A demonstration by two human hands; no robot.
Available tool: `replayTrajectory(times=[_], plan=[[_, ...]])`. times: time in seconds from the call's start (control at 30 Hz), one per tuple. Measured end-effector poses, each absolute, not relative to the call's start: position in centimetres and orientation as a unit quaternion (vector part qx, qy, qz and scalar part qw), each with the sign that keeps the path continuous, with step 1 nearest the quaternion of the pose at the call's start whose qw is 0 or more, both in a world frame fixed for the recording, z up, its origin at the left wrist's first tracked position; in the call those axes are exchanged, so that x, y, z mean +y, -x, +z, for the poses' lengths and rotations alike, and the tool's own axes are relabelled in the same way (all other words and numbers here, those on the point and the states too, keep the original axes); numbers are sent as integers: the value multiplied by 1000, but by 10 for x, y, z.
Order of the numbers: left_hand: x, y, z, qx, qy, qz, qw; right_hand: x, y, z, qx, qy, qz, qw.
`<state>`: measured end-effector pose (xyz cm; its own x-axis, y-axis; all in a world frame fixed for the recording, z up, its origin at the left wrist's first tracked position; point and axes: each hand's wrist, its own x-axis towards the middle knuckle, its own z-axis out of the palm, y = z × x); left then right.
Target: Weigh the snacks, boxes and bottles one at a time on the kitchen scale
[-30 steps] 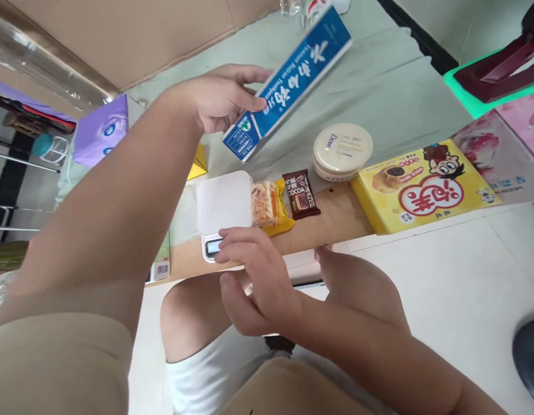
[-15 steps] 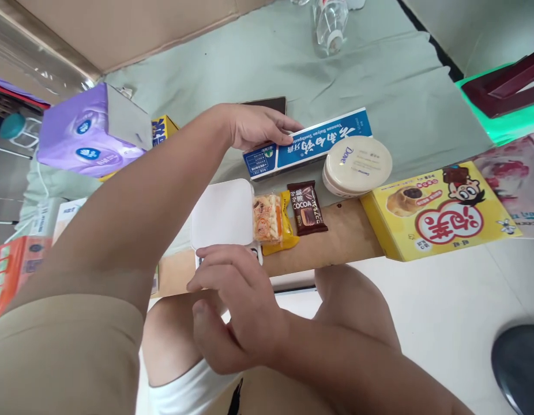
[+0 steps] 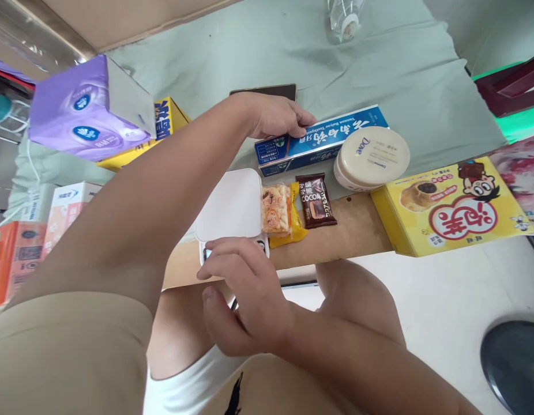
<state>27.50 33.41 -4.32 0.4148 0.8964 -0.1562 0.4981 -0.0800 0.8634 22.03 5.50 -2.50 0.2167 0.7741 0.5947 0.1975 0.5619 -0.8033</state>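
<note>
At the back of the group of goods, my left hand [image 3: 278, 118] is closed on the upper edge of a blue toothpaste box [image 3: 323, 137], its thumb on the printed face. Some of its fingers are hidden. My right hand [image 3: 247, 297] is empty, with loosely curled fingers apart, in front of a white kitchen scale [image 3: 228, 204]. It covers part of the scale's display; whether it touches the scale I cannot tell. Right of the scale lie a wrapped puffed-rice snack [image 3: 275, 212], a yellow packet [image 3: 298, 230] and a brown cocoa packet [image 3: 316, 200].
A Dove cream jar [image 3: 373, 158] stands against the toothpaste box's right end, beside a yellow snack box [image 3: 457, 207]. Purple tissue packs [image 3: 91, 115] and a yellow box [image 3: 169, 118] are at left. A dark phone-like slab [image 3: 267, 91] and a clear bottle [image 3: 345, 20] lie farther back.
The view has shifted slightly, moving most things right in the picture. The toothpaste box is tipped a little, showing more of its near side. My right hand keeps its pose.
</note>
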Motion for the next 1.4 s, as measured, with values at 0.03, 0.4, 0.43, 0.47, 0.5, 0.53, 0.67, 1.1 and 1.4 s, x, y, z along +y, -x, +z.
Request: replayTrajectory(times=[0.03,0.4,0.43,0.47,0.5,0.53,0.67,1.1,1.4], plan=[[333,-276,-33,455,-744,73,484,55,-219,-27,-591,413,224,656],[232,-190,53,341,-789,360,362,77,-204,-12,-562,372,219,706],[210,-167,57,362,-764,407,345,77,-202,-11,-566,367,226,703],[189,-143,61,398,-737,439,325,77,-199,-11,-569,366,234,698],[168,-121,64,444,-691,483,303,76,-196,-11,-573,368,242,691],[149,-99,65,488,-643,529,263,75,-193,-13,-578,371,252,682],[108,-24,56,580,-531,611,86,67,-173,-28,-623,384,274,625],[96,34,52,685,-647,292,164,72,-129,-42,-685,414,328,501],[93,36,54,707,-577,348,215,89,-99,-46,-711,326,447,434]])
